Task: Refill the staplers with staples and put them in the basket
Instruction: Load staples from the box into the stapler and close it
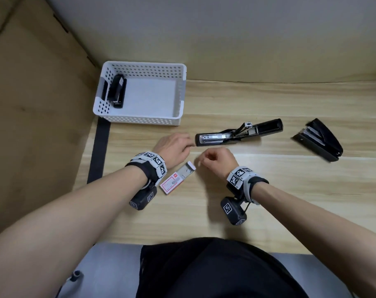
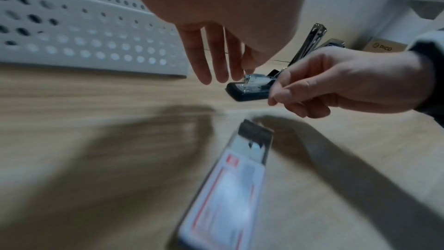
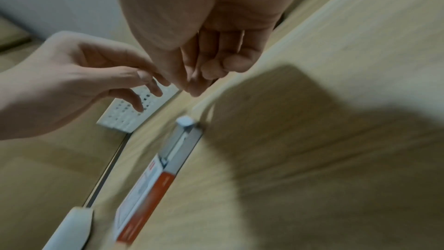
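Note:
A black stapler (image 1: 225,137) lies flipped open mid-table, its metal staple channel exposed and its pusher arm (image 2: 310,41) raised. My left hand (image 1: 187,145) reaches to its front end, and the straight fingers (image 2: 236,67) touch the channel tip. My right hand (image 1: 204,159) hovers just in front of the stapler with thumb pressed against curled fingers (image 2: 276,96); I see nothing between them. The staple box (image 1: 176,178) lies between my wrists with its tray slid out. The white perforated basket (image 1: 139,121) holds one black stapler (image 1: 117,91). A second shut stapler (image 1: 319,139) lies at the right.
The basket stands in the back left corner against a cardboard wall (image 1: 36,104). A black strip (image 1: 99,151) runs along the table's left edge. Bare wooden table (image 1: 268,201) lies in front of and to the right of my hands.

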A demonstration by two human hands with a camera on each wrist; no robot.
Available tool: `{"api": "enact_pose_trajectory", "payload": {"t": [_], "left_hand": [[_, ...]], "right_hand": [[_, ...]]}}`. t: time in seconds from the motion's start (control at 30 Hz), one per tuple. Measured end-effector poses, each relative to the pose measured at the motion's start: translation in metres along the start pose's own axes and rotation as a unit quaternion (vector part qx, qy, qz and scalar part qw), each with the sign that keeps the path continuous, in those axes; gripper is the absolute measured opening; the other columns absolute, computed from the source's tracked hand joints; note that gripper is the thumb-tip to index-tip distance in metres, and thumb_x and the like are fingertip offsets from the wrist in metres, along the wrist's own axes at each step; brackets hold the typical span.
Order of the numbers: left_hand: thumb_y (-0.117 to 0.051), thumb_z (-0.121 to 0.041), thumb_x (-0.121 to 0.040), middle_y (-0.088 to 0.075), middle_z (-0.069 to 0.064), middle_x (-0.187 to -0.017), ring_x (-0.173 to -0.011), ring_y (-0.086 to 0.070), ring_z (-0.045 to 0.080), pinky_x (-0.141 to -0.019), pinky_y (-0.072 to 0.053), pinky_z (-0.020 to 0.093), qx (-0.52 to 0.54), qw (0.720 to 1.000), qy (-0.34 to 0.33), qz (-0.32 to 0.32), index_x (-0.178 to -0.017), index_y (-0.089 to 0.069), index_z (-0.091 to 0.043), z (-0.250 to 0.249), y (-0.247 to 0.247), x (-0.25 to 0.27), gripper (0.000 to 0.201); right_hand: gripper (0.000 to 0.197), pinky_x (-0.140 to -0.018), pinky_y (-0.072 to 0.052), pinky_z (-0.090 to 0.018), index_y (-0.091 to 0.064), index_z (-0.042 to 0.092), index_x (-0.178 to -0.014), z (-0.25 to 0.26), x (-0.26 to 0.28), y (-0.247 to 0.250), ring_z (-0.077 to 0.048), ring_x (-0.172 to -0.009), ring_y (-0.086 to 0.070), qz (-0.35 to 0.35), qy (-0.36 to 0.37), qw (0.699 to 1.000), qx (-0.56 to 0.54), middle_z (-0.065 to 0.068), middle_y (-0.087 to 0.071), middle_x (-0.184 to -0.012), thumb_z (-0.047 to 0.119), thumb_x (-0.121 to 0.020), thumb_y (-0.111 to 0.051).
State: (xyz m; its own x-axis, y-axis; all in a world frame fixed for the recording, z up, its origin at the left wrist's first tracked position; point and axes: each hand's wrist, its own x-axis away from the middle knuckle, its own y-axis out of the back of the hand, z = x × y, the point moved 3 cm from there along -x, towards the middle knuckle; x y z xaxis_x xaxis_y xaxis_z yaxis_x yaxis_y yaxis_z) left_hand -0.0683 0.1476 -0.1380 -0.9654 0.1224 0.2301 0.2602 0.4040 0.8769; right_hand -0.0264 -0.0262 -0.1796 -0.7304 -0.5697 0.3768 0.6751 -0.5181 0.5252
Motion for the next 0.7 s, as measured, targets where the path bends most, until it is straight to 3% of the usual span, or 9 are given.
{"api": "enact_pose_trajectory", "payload": {"t": [0.1,0.2,0.3,0.43,0.6,0.7], "left_hand": [[-0.048,-0.023,-0.093,-0.063,-0.007,-0.107,-0.102,-0.059,0.019,-0.078,-0.049,0.033,-0.021,0.998,0.060,-0.016,-0.110,-0.068,-0.023,0.005,-0.006,0.040,0.026],[-0.049,-0.030,-0.094,-0.059,-0.007,-0.112,-0.107,-0.056,0.019,-0.077,-0.047,0.034,-0.003,0.992,0.124,0.009,-0.112,-0.064,-0.025,0.012,-0.026,0.073,0.023],[-0.055,-0.044,-0.088,-0.054,-0.006,-0.111,-0.107,-0.054,0.018,-0.077,-0.046,0.035,0.025,0.985,0.168,0.045,-0.110,-0.059,-0.027,0.011,-0.049,0.091,0.027],[-0.064,-0.041,-0.083,-0.049,-0.001,-0.114,-0.108,-0.050,0.021,-0.078,-0.040,0.033,0.000,0.986,0.162,0.036,-0.117,-0.054,-0.023,0.004,-0.060,0.094,0.040],[-0.062,-0.031,-0.086,-0.047,0.001,-0.114,-0.108,-0.050,0.022,-0.072,-0.033,0.029,-0.012,0.988,0.151,0.020,-0.118,-0.054,-0.022,0.007,-0.062,0.092,0.034],[-0.061,-0.029,-0.087,-0.047,0.000,-0.115,-0.109,-0.048,0.022,-0.072,-0.033,0.029,-0.018,0.989,0.145,0.022,-0.120,-0.054,-0.023,0.007,-0.061,0.094,0.034]], "right_hand": [[0.006,-0.069,-0.052,-0.030,-0.072,0.026,-0.075,0.013,0.004,-0.024,-0.009,-0.070,-0.062,0.035,0.037,0.998,0.046,0.012,-0.070,-0.074,0.028,-0.080,-0.069],[0.008,-0.067,-0.045,-0.027,-0.074,0.027,-0.083,0.018,0.010,-0.042,-0.016,-0.073,-0.062,0.054,0.065,0.988,0.127,0.007,-0.071,-0.078,0.033,-0.082,-0.069],[0.011,-0.069,-0.045,-0.027,-0.074,0.030,-0.089,0.018,0.016,-0.049,-0.018,-0.080,-0.063,0.034,0.045,0.986,0.160,0.006,-0.072,-0.083,0.034,-0.081,-0.068],[0.014,-0.071,-0.048,-0.029,-0.074,0.031,-0.088,0.019,0.019,-0.052,-0.018,-0.081,-0.062,0.019,0.017,0.984,0.175,0.008,-0.072,-0.084,0.039,-0.080,-0.066],[0.014,-0.068,-0.045,-0.025,-0.075,0.029,-0.088,0.027,0.014,-0.055,-0.016,-0.077,-0.062,0.035,0.012,0.984,0.172,0.008,-0.071,-0.082,0.036,-0.077,-0.070],[0.015,-0.068,-0.044,-0.024,-0.073,0.029,-0.088,0.031,0.013,-0.058,-0.013,-0.073,-0.060,0.055,0.018,0.986,0.158,0.012,-0.062,-0.072,0.036,-0.074,-0.073]]}}
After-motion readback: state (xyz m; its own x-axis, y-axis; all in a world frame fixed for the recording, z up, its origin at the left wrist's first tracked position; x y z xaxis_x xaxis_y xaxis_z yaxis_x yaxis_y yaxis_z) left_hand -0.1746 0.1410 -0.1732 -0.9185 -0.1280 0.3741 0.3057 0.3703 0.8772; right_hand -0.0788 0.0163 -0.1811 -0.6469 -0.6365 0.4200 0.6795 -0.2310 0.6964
